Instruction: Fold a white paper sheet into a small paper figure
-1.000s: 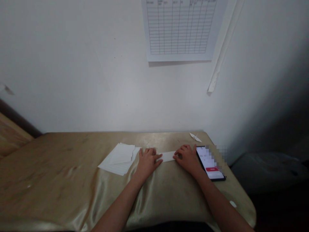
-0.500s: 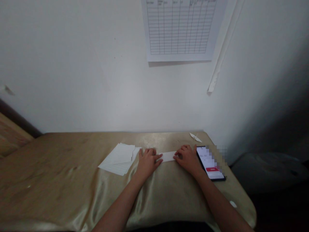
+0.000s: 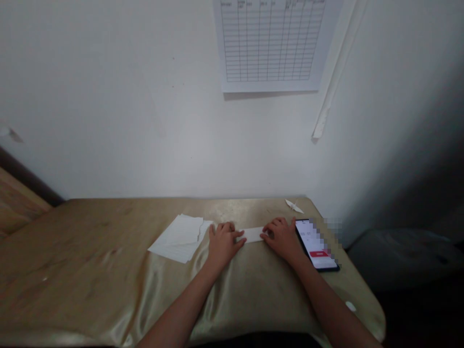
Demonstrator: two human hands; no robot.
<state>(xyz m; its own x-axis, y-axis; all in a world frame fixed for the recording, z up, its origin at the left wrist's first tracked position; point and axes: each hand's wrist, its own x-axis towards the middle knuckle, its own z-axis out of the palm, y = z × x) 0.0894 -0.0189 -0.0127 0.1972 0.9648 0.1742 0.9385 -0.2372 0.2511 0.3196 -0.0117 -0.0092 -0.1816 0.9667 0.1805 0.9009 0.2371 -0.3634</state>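
Observation:
A narrow folded strip of white paper (image 3: 253,234) lies on the table covered in shiny beige cloth (image 3: 90,261). My left hand (image 3: 222,241) rests flat on the strip's left end, fingers spread and pressing down. My right hand (image 3: 283,238) presses on its right end, fingers slightly curled. Only the middle of the strip shows between the two hands.
A stack of white paper sheets (image 3: 179,238) lies just left of my left hand. A phone (image 3: 316,244) with a lit screen lies right of my right hand. A small folded paper crane (image 3: 293,206) sits near the far right corner. A printed grid chart (image 3: 270,43) hangs on the wall.

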